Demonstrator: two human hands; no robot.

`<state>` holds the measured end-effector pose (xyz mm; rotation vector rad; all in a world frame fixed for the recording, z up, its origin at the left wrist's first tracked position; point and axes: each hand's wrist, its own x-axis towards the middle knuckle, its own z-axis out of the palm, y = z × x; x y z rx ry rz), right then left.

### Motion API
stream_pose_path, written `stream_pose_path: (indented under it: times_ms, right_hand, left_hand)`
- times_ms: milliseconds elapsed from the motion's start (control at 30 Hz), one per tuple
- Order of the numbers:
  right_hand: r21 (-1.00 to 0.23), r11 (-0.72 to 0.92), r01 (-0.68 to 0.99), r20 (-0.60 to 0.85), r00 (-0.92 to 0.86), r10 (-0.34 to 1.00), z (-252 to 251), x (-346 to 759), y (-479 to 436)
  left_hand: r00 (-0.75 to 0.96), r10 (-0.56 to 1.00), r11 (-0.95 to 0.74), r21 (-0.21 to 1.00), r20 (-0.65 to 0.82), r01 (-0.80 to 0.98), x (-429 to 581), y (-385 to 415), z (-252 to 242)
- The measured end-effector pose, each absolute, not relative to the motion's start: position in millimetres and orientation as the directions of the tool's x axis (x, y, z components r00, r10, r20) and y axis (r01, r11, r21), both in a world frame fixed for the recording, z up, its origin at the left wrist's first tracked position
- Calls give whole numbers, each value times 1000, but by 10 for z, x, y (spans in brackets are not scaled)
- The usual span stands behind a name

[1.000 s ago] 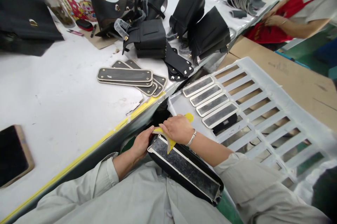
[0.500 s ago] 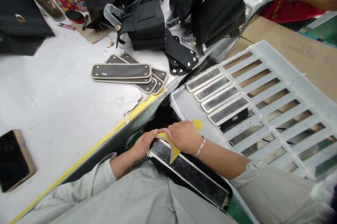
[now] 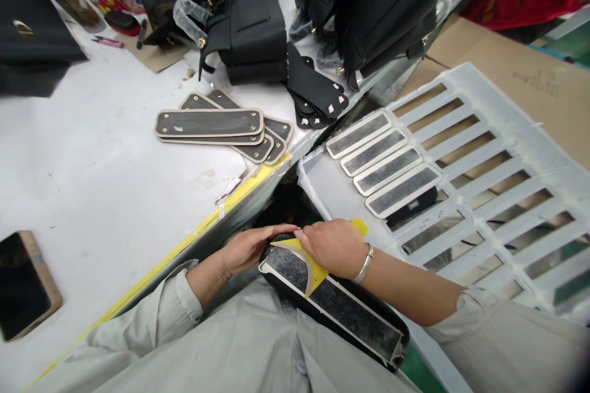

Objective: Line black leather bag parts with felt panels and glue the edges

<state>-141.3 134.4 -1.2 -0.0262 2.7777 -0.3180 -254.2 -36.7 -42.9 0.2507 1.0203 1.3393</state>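
A black bag point(image 3: 338, 304) lies slantwise in my lap, its long dark bottom panel facing up inside a pale border. My left hand point(image 3: 246, 251) grips the bag's far left end, fingers stretched along the edge and partly hidden. Closed around a yellow scraper point(image 3: 320, 273) with a curved, pale edge, my right hand point(image 3: 334, 245) rests over the same end. The scraper's edge lies across the panel, and its rounded yellow end sticks out behind the hand.
Loose dark strips with pale borders point(image 3: 209, 123) are piled on the white table point(image 3: 115, 196). Several similar strips point(image 3: 403, 190) lie on a slatted white plastic crate point(image 3: 498, 113) at right. Black bags point(image 3: 251, 30) stand at the back; a phone point(image 3: 27, 285) lies at left.
My right hand and the scraper have shifted slightly right and toward me over the panel. My left hand's fingers are straighter along the bag's end.
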Motion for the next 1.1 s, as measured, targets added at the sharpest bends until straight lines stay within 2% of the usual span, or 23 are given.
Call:
stream_pose_path:
  times_ms: [67,133,267,367,500,633,733,800,867,933,967,1033,1100]
  right_hand:
    - [-210,977,33,-355,-934,-45,28,-1398,1351]
    - [-189,981,55,-382,-924,-22,72,-1396,1354]
    - [-165,984,68,-418,-909,-7,123,-1398,1380]
    - [-159,987,34,-413,-910,-36,113,-1344,1425]
    - [-146,985,87,-415,-910,19,78,-1224,1421]
    - [-111,982,150,-337,-936,105,77,-1185,1298]
    - [-73,977,198,-325,-931,165,150,-1194,1243]
    - [-71,964,255,-358,-909,214,243,-1163,1275]
    - [-102,935,339,-390,-878,276,360,-1069,1348]
    - [-170,905,390,-391,-870,301,472,-914,1417]
    - [-218,895,388,-384,-877,287,518,-822,1432]
    - [-331,859,391,-375,-890,260,586,-629,1399]
    - [-477,745,466,-407,-869,282,626,-458,1276]
  left_hand:
    - [-76,879,294,661,-470,-691,-2569,-372,-427]
    - [-77,873,332,703,-481,-629,-2606,-373,-413]
    - [-59,893,403,850,-447,-338,-2735,-347,-344]
    - [12,910,412,903,-414,-125,-2867,-286,-266]
    - [99,897,424,902,-431,84,-2949,-184,-143]
    - [-43,878,473,847,-477,241,-2814,-168,-20]
    - [-184,872,484,854,-453,193,-2677,-250,-1]
    - [-215,878,441,897,-427,16,-2629,-327,-51]
    - [-171,885,387,888,-433,-246,-2618,-392,-141]
    - [-120,895,341,832,-430,-438,-2625,-425,-241]
    - [-115,898,325,816,-425,-478,-2630,-428,-284]
    - [-127,898,317,821,-421,-475,-2646,-406,-342]
    - [-139,889,349,844,-435,-408,-2674,-361,-356]
